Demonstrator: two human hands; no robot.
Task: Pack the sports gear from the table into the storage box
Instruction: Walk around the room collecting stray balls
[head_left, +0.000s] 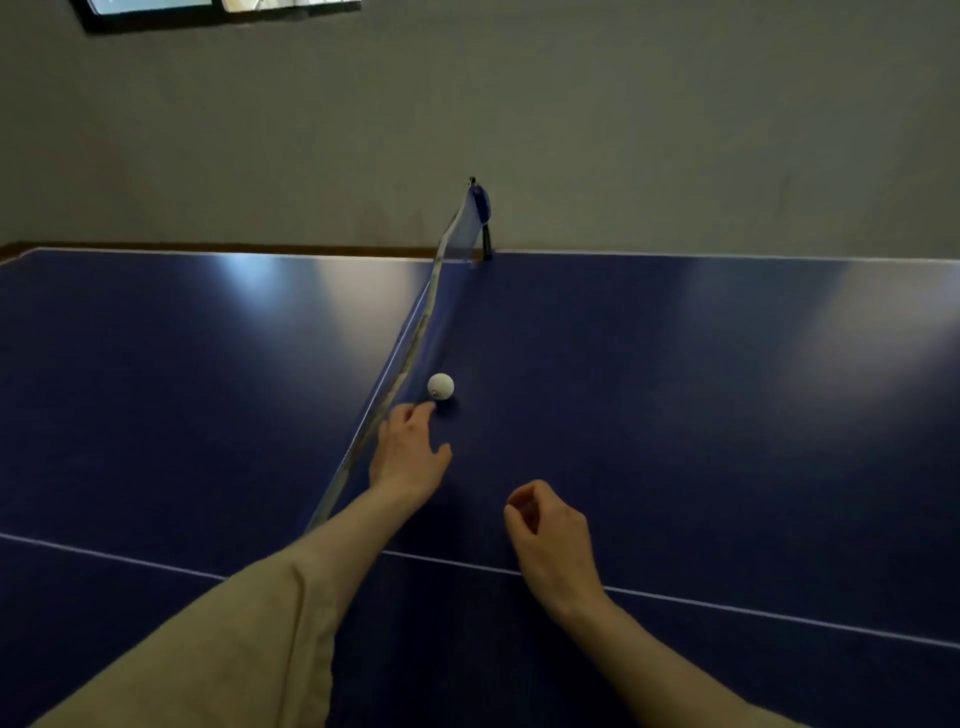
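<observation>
A: Left side of the figure, what is shown?
B: A dark blue worktop (156, 389) with a white line along its edges. A tan sleeve (234, 639) enters from the lower left and covers the left forearm up to a point short of the wrist.

A: And the net?
B: The net (415, 343) runs away from the viewer towards the far edge, where a dark post (485, 223) clamps it. A grey wall (571, 104) stands behind.

A: Where is the left hand?
B: The left hand (410, 452) reaches forward just to the right of the net. Its fingers (415, 413) are loosely spread and hold nothing; the thumb points off to the right. The fingertips lie just short of the ball, and contact cannot be told.

A: The ball itself?
B: A white ball (440, 386) with a small dark mark rests on the worktop, close beside the net on its right side, directly beyond the left fingertips.

A: Further right?
B: The right hand (550, 535) hovers nearer the viewer, apart from the left hand and the ball. Its fingers are curled inward towards the palm, and nothing can be seen in them. The bare right forearm leaves the view at the lower right
</observation>
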